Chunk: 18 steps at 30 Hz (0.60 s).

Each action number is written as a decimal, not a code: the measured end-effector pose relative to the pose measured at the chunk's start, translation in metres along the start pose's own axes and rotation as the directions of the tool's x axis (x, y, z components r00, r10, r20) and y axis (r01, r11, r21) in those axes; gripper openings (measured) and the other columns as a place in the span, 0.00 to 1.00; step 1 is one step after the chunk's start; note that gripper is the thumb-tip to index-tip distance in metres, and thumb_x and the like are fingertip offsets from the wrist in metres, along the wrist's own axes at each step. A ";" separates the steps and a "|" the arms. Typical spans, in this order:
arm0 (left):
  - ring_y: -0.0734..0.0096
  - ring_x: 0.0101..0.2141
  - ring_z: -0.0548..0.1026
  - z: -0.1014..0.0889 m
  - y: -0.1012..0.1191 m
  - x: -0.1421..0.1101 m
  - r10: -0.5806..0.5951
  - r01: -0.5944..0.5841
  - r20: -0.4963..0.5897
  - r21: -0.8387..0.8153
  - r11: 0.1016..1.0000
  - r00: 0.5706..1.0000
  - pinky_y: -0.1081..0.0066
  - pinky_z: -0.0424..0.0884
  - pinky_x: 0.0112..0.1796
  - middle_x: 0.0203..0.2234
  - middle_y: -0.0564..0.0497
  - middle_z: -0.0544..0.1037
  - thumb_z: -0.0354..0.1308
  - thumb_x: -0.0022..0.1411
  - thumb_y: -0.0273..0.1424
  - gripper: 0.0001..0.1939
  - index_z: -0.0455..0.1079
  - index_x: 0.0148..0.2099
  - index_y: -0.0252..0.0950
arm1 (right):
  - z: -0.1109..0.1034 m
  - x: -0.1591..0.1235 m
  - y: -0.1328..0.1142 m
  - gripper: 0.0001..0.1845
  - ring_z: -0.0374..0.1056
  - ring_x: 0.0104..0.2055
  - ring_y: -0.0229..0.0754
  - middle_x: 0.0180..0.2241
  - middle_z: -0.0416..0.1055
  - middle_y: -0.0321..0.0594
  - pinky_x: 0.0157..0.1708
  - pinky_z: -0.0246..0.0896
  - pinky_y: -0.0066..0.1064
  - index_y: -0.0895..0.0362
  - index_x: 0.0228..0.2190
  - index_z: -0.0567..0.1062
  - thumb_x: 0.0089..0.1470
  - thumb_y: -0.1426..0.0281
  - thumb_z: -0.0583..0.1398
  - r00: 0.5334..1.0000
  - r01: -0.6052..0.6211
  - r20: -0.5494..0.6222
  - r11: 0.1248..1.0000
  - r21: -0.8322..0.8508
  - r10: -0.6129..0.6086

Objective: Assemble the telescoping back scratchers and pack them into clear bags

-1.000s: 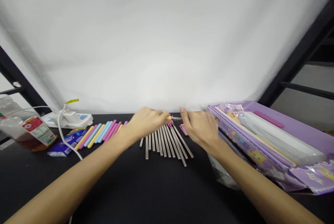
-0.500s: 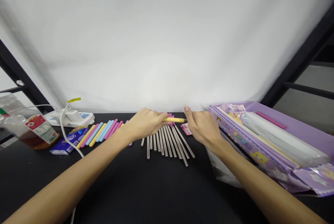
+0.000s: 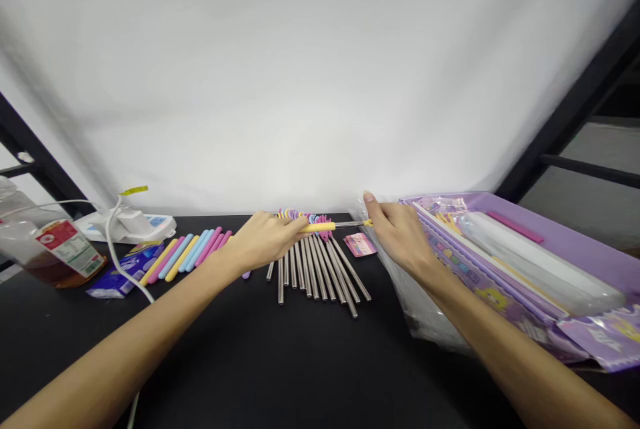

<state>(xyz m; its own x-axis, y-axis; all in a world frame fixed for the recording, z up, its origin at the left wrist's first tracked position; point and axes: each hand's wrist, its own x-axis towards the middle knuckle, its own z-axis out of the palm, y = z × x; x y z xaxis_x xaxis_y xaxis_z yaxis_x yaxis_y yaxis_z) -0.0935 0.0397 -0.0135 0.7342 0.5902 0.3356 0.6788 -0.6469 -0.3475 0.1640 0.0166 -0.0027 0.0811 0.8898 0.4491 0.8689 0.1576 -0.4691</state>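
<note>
while still gripping the yellow tube (image 3: 321, 227) in the left hand (image 3: 266, 240), baring more metal rod (image 3: 349, 224) than before toward the right hand (image 3: 401, 232), closed on its yellow end (image 3: 368, 223), near the fanned silver rods (image 3: 315, 272).

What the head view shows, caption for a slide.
Left hand and right hand hold a yellow-handled rod near fanned metal rods.

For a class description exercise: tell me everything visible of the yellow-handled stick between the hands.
The stick has a smooth, plastic-looking yellow handle and a thin, shiny, metal-looking shaft. It is held roughly level: the left hand grips the handle; the right hand holds the other end, where a small yellow part shows. Hands hide the rest.
</note>
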 end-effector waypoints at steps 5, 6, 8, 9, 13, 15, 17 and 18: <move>0.71 0.22 0.74 -0.009 0.025 0.014 0.048 -0.048 -0.086 0.010 0.999 0.995 0.72 0.50 0.22 0.27 0.53 0.79 0.37 0.75 0.42 0.18 0.64 0.49 0.39 | 0.011 -0.013 -0.017 0.34 0.65 0.27 0.42 0.22 0.72 0.42 0.29 0.46 0.33 0.56 0.17 0.71 0.67 0.56 0.43 0.967 0.255 0.049 0.936 -0.244 -0.250; 0.71 0.23 0.74 -0.010 0.030 0.017 0.056 -0.056 -0.100 0.006 0.998 0.993 0.72 0.50 0.22 0.26 0.53 0.78 0.37 0.75 0.41 0.18 0.65 0.48 0.39 | 0.012 -0.016 -0.021 0.34 0.67 0.29 0.43 0.24 0.74 0.43 0.30 0.46 0.33 0.56 0.19 0.73 0.68 0.57 0.42 0.961 0.277 0.075 0.918 -0.284 -0.266; 0.72 0.23 0.74 -0.011 0.033 0.019 0.063 -0.063 -0.112 0.000 0.998 0.992 0.72 0.51 0.22 0.25 0.53 0.77 0.37 0.75 0.40 0.19 0.65 0.44 0.37 | 0.012 -0.018 -0.026 0.35 0.69 0.29 0.44 0.26 0.76 0.44 0.29 0.46 0.34 0.56 0.21 0.76 0.68 0.58 0.41 0.965 0.263 0.098 0.900 -0.347 -0.244; 0.73 0.23 0.74 -0.010 0.030 0.018 0.066 -0.066 -0.117 0.000 0.998 0.991 0.73 0.51 0.22 0.25 0.53 0.77 0.36 0.75 0.40 0.19 0.65 0.43 0.37 | 0.010 -0.018 -0.025 0.36 0.70 0.28 0.44 0.27 0.77 0.44 0.28 0.45 0.35 0.56 0.21 0.77 0.68 0.57 0.40 0.968 0.249 0.103 0.893 -0.374 -0.227; 0.72 0.23 0.73 -0.011 -0.008 -0.002 0.023 -0.022 -0.080 0.019 1.000 0.996 0.72 0.53 0.23 0.25 0.52 0.77 0.39 0.75 0.41 0.18 0.66 0.43 0.38 | -0.001 -0.007 -0.011 0.39 0.72 0.28 0.48 0.26 0.78 0.50 0.27 0.42 0.35 0.59 0.21 0.78 0.67 0.54 0.39 0.981 0.193 0.102 0.830 -0.523 -0.164; 0.70 0.25 0.74 -0.014 -0.024 -0.012 -0.048 0.049 -0.021 0.072 0.996 0.999 0.72 0.57 0.25 0.25 0.52 0.76 0.42 0.74 0.40 0.16 0.66 0.41 0.37 | -0.003 -0.002 -0.007 0.39 0.72 0.28 0.49 0.25 0.77 0.51 0.26 0.42 0.35 0.59 0.21 0.79 0.66 0.54 0.40 0.989 0.148 0.068 0.818 -0.557 -0.132; 0.67 0.28 0.76 -0.016 -0.025 -0.014 -0.049 0.049 0.000 0.114 0.992 0.999 0.71 0.60 0.28 0.26 0.52 0.76 0.44 0.73 0.40 0.15 0.67 0.42 0.37 | -0.002 -0.001 -0.010 0.39 0.73 0.28 0.50 0.25 0.77 0.51 0.26 0.42 0.35 0.58 0.22 0.80 0.66 0.53 0.40 0.990 0.137 0.057 0.817 -0.561 -0.127; 0.67 0.29 0.76 -0.016 -0.022 -0.013 -0.035 0.036 -0.005 0.122 0.992 0.999 0.70 0.60 0.29 0.27 0.52 0.76 0.43 0.73 0.40 0.15 0.67 0.44 0.38 | -0.002 -0.002 -0.013 0.39 0.73 0.29 0.50 0.25 0.78 0.51 0.26 0.42 0.35 0.58 0.22 0.80 0.66 0.53 0.40 0.990 0.137 0.054 0.820 -0.555 -0.129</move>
<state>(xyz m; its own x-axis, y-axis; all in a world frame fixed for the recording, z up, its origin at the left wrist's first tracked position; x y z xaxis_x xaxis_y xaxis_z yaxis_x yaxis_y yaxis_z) -0.1179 0.0383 0.0037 0.7098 0.6101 0.3522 0.7009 -0.5615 -0.4398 0.1531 0.0116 0.0038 -0.0580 0.8841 0.4636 0.9950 0.0135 0.0988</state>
